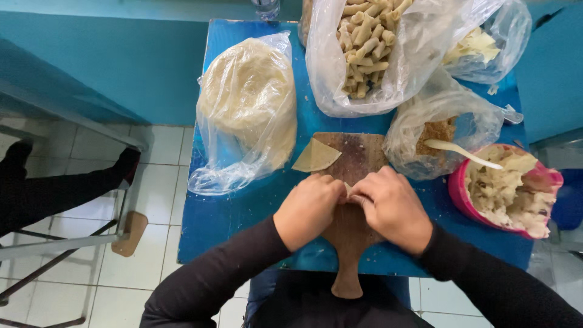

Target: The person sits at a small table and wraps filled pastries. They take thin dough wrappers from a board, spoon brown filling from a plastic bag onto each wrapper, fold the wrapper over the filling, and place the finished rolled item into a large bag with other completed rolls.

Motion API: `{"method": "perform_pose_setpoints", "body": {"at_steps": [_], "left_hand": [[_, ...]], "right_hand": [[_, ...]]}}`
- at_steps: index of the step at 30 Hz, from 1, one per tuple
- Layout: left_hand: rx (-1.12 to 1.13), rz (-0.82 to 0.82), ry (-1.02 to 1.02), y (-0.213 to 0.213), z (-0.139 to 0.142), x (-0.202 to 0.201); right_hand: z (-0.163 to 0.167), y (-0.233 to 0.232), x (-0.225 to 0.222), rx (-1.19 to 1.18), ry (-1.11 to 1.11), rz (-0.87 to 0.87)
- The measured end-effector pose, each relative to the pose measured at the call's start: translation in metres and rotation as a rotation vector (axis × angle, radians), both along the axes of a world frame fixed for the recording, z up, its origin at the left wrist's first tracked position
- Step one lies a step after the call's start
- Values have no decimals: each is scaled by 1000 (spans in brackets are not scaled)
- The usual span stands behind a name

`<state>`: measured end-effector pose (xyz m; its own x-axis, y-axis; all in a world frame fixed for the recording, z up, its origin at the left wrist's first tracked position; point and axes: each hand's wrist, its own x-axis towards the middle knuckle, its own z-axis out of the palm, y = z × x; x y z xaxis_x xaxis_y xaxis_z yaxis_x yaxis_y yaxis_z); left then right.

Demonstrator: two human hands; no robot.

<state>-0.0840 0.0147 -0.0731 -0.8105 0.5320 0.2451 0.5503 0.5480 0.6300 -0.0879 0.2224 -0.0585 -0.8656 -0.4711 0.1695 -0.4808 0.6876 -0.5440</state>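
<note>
At centre frame, on the wooden board (pixel 355 182) on the blue worktop (pixel 225 212), the left hand (pixel 310 209) and right hand (pixel 392 206) press together, clamped on a thin pastry wrapper (pixel 348 189). It looks soft, light and tearable, best pinched at its edges; a spare triangular wrapper (pixel 316 156) lies above.

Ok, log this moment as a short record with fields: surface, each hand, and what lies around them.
Surface: blue table with a wooden board on it
Left hand: fingers curled down on the board, pinching a pale wrapper that barely shows
Right hand: curled on the same wrapper, touching the left hand
On board: a folded pastry sheet at the far left corner
Left of board: bag of round sheets
Far side: bag of finished rolls
Right: pink bowl of filling, white spoon
</note>
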Motion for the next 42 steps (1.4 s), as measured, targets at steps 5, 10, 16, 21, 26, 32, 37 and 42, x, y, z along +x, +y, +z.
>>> {"method": "perform_pose_setpoints", "body": {"at_steps": [5, 10, 16, 21, 26, 32, 37, 42], "left_hand": [[152, 21, -247, -4, -2, -19], [60, -33, -93, -2, 0, -5], [-119, -76, 26, -4, 12, 8], [-144, -28, 18, -2, 12, 11], [-137, 9, 115, -3, 10, 9], [-159, -9, 77, -5, 14, 15], [-162, -9, 133, -4, 12, 14], [-204, 20, 192, -3, 13, 12]], "right_hand": [[-8, 8, -20, -11, -272, -3], [-2, 2, 4, -30, -9, -16], [12, -6, 20, 53, 154, 8], [11, -7, 18, 11, 95, -47], [6, 0, 4, -23, -19, -93], [8, -2, 9, -71, 53, -55], [10, -7, 12, -13, 126, -51], [9, -8, 11, 43, 155, -90]]}}
